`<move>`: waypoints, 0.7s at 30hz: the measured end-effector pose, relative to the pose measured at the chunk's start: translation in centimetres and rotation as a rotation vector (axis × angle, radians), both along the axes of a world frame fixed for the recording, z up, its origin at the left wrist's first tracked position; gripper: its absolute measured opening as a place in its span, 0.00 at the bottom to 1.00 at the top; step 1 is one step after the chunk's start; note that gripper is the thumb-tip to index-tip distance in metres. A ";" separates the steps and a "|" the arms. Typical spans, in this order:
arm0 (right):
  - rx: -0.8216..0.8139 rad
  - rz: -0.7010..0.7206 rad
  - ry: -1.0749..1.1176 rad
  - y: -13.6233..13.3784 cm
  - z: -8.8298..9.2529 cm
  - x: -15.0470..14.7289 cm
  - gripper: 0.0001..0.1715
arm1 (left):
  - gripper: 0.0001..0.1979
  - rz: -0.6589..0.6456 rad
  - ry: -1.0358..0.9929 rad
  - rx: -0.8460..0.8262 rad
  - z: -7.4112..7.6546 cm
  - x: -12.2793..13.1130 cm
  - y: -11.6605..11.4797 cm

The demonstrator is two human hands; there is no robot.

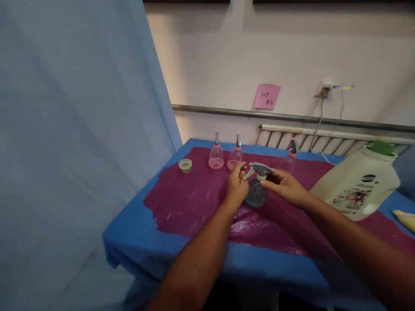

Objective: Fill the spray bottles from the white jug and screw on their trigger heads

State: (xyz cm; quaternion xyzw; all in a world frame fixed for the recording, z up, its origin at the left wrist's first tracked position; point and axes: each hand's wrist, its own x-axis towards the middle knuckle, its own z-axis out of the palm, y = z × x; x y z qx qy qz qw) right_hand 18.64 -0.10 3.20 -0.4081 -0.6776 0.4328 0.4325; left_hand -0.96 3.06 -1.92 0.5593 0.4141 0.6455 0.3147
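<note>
A clear spray bottle (256, 194) with a grey and pale green spray head stands tilted slightly on the purple sheet. My right hand (285, 185) grips its neck and head from the right, thumb on the collar. At its left side is my left hand (237, 185), with curled fingers against the bottle near the pale trigger. Behind them stand two spray bottles with pink collars and pink liquid, one at the left (216, 157) and one nearer my left hand (234, 156). Another pink-collared bottle (288, 162) is behind my right hand, partly hidden.
A large cream jug (359, 185) with a green piece in its mouth stands at the right. A small pale green cup (185, 166) sits at the left. The purple sheet (191, 198) covers part of the blue table (145, 233). Something yellow (405, 219) lies far right.
</note>
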 end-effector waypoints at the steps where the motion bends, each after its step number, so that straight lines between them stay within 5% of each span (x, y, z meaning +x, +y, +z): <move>1: 0.001 -0.001 -0.015 0.2 0.1 -0.1 0.34 | 0.20 0.018 -0.003 -0.003 0.0 -0.1 0.0; 9: 0.110 -0.256 -0.152 5.1 1.8 -0.6 0.31 | 0.19 0.223 -0.141 -0.088 0.7 -1.3 0.4; 16: 0.200 -0.612 -0.395 11.2 2.4 -1.6 0.24 | 0.17 0.208 -0.215 -0.080 0.9 -1.0 0.5; 21: 0.169 -0.724 -0.448 14.3 1.4 -1.9 0.20 | 0.17 0.188 -0.238 -0.106 1.3 -0.8 0.4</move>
